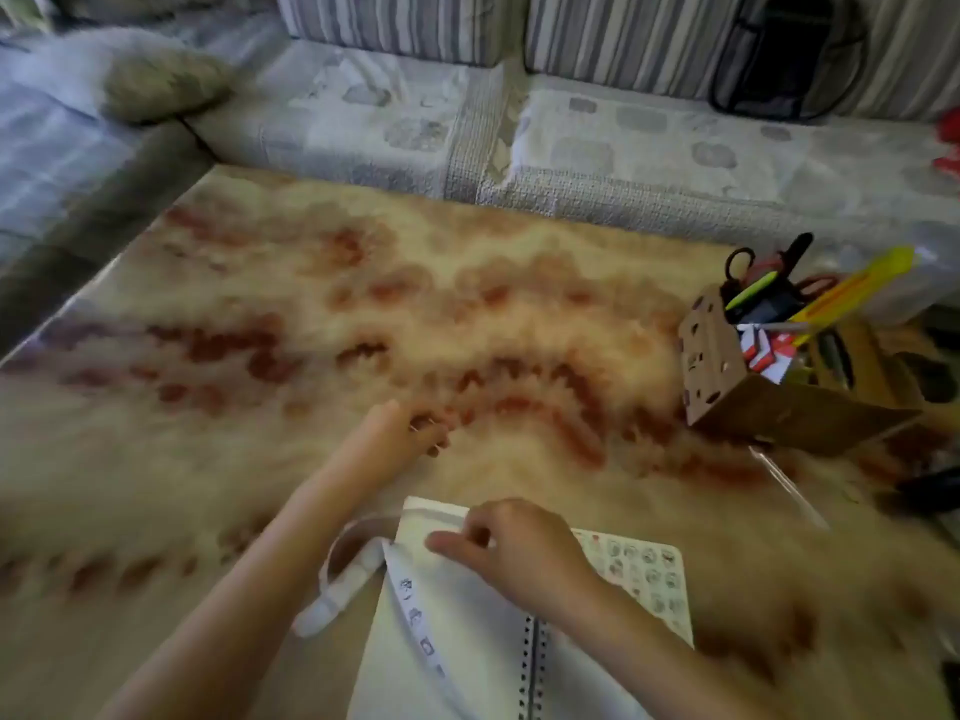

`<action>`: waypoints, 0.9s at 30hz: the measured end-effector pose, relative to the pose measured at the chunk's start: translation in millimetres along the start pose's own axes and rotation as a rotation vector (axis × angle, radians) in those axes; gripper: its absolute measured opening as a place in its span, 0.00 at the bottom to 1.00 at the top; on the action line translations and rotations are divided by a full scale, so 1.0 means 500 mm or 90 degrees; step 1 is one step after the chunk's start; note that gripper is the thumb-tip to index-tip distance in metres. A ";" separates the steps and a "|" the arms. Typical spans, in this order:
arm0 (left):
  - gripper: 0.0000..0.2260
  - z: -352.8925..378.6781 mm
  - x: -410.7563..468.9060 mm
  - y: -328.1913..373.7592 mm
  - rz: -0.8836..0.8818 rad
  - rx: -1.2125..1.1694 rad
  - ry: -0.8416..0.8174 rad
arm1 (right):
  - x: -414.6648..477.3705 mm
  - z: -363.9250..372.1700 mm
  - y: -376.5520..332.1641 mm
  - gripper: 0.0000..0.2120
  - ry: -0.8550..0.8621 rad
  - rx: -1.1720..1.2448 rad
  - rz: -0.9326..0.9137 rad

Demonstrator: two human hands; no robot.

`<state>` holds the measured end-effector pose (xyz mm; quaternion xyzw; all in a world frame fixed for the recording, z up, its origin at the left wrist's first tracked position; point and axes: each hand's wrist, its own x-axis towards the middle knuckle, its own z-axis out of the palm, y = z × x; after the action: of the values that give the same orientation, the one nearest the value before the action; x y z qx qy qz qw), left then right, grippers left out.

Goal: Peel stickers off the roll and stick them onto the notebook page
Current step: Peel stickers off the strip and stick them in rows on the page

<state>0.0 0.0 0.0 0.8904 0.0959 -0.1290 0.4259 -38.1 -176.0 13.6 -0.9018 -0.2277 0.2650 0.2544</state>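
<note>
The counter (260, 314) wears a cream cloth with blurred red flowers. Nearer the person than the left grip, and just left of the right grip, the sticker roll (340, 574) lies in a loose white loop on the cloth against the notebook's left edge. The left grip (410, 433) reaches ahead, beyond the notebook, with its fingers bent down onto the cloth. Blur hides whether it holds anything.

From the loop a sticker strip (415, 621) with small printed pictures trails across the left page of the open notebook (467, 646), passing below the right grip's thumb. The right grip (519, 553) rests on the top of that page, fingers curled at the page's upper edge and thumb stretched left. Whether it pinches a sticker or the paper cannot be told.

Just under its wrist runs the spiral binding (531, 667). To its right, the right page (649, 574) carries rows of small stickers. Well beyond and right of the right grip stands a cardboard box (727, 392) of scissors (740, 262) and pens.
</note>
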 end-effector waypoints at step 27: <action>0.18 0.047 -0.281 -0.092 0.039 -0.326 0.084 | -0.073 0.154 -0.046 0.06 0.180 0.373 -0.239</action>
<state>-149.9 1.4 -4.3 0.7625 0.1257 -0.0289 0.6340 -117.8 -152.3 -16.3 -0.7609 -0.2664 0.1405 0.5747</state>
